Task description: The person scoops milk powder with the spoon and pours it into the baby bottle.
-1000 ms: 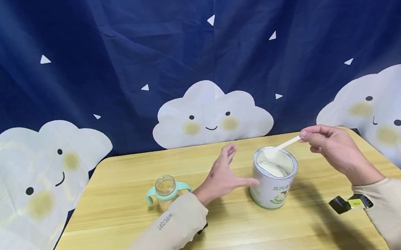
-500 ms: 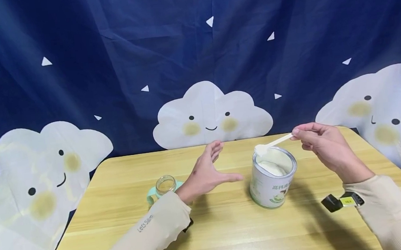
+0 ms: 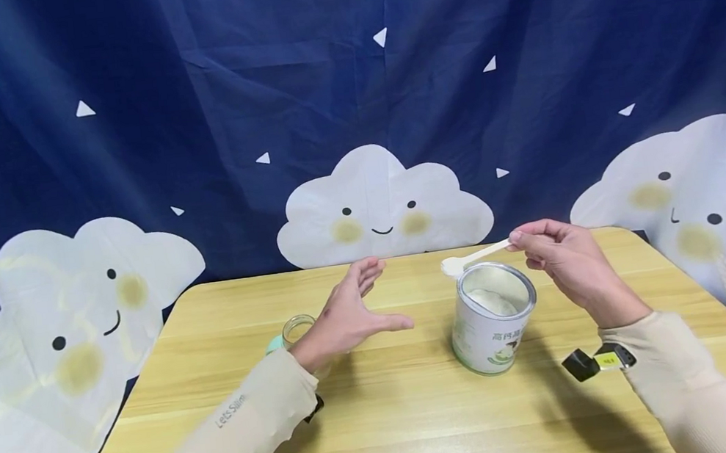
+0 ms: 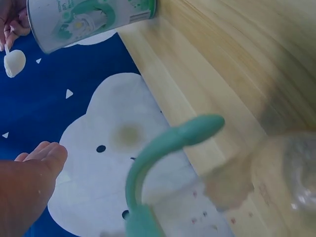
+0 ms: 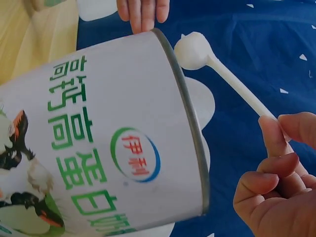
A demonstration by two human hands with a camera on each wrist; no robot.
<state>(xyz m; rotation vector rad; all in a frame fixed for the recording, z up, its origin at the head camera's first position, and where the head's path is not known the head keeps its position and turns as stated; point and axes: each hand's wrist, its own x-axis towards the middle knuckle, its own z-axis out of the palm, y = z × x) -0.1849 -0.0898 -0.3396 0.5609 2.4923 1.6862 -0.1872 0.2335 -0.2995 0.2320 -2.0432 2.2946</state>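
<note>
My right hand (image 3: 569,267) pinches the end of a white measuring scoop (image 3: 480,253) between thumb and fingers. In the right wrist view the scoop's bowl (image 5: 192,52) carries a rounded heap of white powder, level with the tin's mouth. The bowl hangs just past the left back of the rim of a milk powder tin (image 3: 489,339), which stands upright without a lid. Pale powder shows inside. My left hand (image 3: 345,313), fingers extended and thumb apart, holds nothing. It is nearest to a clear baby bottle (image 3: 298,327) without a cap, partly hidden behind the wrist; its mint handle (image 4: 168,140) shows in the left wrist view.
All this is on a light wooden table (image 3: 409,413). A dark blue curtain (image 3: 319,61) with smiling white clouds hangs behind the table's back edge. Small black cameras are strapped to both wrists, the right one (image 3: 596,362) showing a yellow label.
My right hand has lifted the scoop from inside the tin and carried it left over the rim. The left hand has drawn back left from the tin's side toward the bottle.
</note>
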